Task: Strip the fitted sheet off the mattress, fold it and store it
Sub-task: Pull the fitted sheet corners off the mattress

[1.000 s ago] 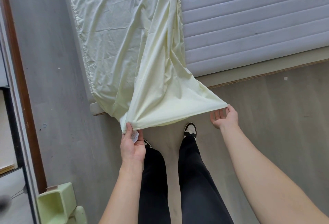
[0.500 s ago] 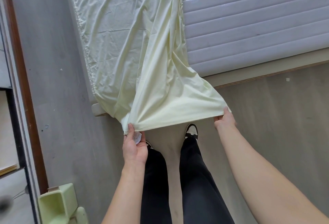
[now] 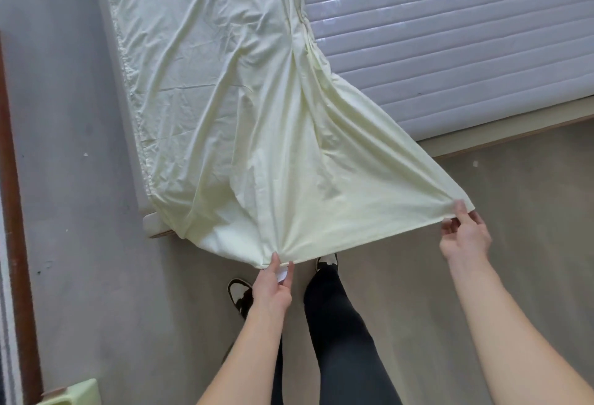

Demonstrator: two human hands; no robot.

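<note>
Head view looks down on a pale yellow fitted sheet (image 3: 250, 134) that is half stripped: its far part lies crumpled over the left side of the mattress (image 3: 450, 34), whose ribbed grey top is bare on the right, and its near part is drawn off the foot of the bed and stretched taut in the air above the floor (image 3: 530, 195). The left hand (image 3: 271, 288) pinches the sheet's near edge between thumb and fingers, with a small white label showing in that pinch. The right hand (image 3: 464, 237) holds the far right corner of the same edge, thumb pressed on top and fingers curled beneath. Between the two hands the hem runs almost straight, while fan-shaped creases spread from each pinch.

Judging by those folds, the cloth is thin, light and limp. It should slide off the mattress easily, yet it will sag and bunch wherever it is not held. The gathered elastic border visible along the bed's left side looks likely to pucker, so folding will probably go best with a hold at the corner seams, one corner tucked into another. A loose pinch could let the smooth fabric slip, so a firm hold on the hem seems wise.
</note>
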